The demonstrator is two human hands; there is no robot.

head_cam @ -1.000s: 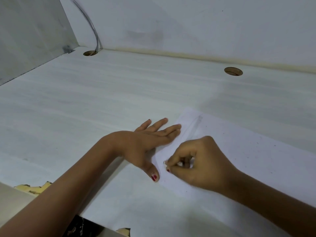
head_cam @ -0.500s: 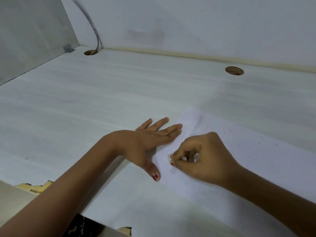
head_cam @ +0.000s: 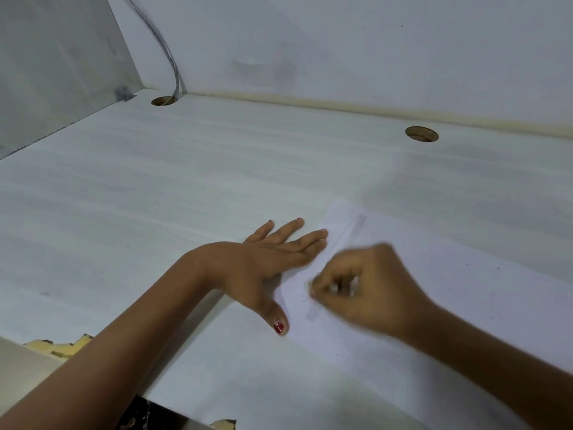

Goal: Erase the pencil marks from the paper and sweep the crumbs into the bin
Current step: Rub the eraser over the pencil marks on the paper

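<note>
Where the white wood-grain desk (head_cam: 155, 197) fills most of the view, it meets a pale back wall (head_cam: 372, 51) and a grey side panel (head_cam: 46, 63) at the far left corner. Sheet of white paper (head_cam: 465, 290) lies flat on the desk's right half, running off the right side of the view. Left hand (head_cam: 263, 265): flat, palm down, fingers straight and slightly spread. The fingertips nearest the sheet press its left edge, the other fingers rest on bare desk, and the thumb juts toward the near side beside the paper's edge. Right hand (head_cam: 366, 293): motion-blurred, on the paper just right of the left hand, fingers curled and pinching a small whitish eraser (head_cam: 334, 288) against the sheet. Eraser outline is too smeared to describe further. Chipped desk edge (head_cam: 59, 347) at near left shows raw yellowish board. Two round cable holes: one far right (head_cam: 421, 134), one in the far left corner (head_cam: 163, 100), the latter with a grey cable (head_cam: 167, 54) running up the wall. Faint grey pencil marks (head_cam: 353, 231) streak the paper beyond the right hand. Dark crumbs (head_cam: 497, 268) are scattered as tiny specks across the sheet.
</note>
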